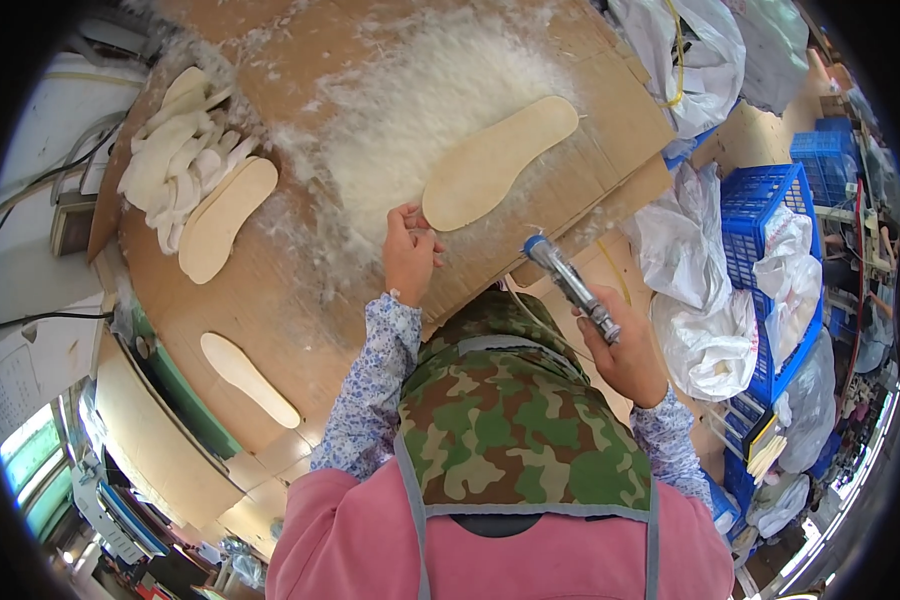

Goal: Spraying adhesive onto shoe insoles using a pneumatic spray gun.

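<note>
A cream insole [500,165] lies at a slant on the fluff-covered cardboard [570,215]. My left hand [411,255] is at its near left end, fingers curled and pinching the edge. Out to the right, past the cardboard's near edge, my right hand [625,345] is wrapped round a slim tube-shaped tool [573,288]. The tool has a shiny grey body and a blue tip, which points toward the insole without touching it. A thin pale hose runs near it; where it joins is unclear.
To the left lie a small stack of insoles [232,215], a heap of pale offcuts [175,155] and a single narrow insole [250,380]. White fluff [390,120] coats the far cardboard. On the right stand a blue crate [750,220] and white plastic bags [705,340].
</note>
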{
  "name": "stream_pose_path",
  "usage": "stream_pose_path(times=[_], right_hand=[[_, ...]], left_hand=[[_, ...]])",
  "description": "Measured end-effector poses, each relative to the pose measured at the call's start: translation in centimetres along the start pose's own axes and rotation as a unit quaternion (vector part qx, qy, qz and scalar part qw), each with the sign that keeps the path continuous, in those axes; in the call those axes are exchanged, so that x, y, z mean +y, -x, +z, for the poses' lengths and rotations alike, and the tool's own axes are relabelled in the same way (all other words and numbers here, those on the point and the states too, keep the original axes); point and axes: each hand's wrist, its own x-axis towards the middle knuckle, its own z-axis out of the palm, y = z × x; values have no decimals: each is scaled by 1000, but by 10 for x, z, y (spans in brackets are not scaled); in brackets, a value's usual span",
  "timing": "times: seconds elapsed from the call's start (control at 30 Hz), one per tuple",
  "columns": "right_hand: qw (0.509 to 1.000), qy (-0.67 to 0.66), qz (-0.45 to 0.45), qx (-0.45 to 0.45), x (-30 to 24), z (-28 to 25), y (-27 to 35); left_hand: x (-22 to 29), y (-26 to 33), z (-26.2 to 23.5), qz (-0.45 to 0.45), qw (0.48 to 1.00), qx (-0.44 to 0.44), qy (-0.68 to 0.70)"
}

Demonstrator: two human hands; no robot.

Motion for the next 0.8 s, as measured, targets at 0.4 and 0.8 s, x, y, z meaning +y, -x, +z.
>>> stream_pose_path(times=[0.4, 0.8], right_hand=[[997, -13, -9, 77, 15, -21, -11], [959, -186, 91, 191, 23, -28, -11]], left_hand=[[-2, -7, 15, 13, 998, 37, -56], [114, 92, -126, 138, 968, 111, 178]])
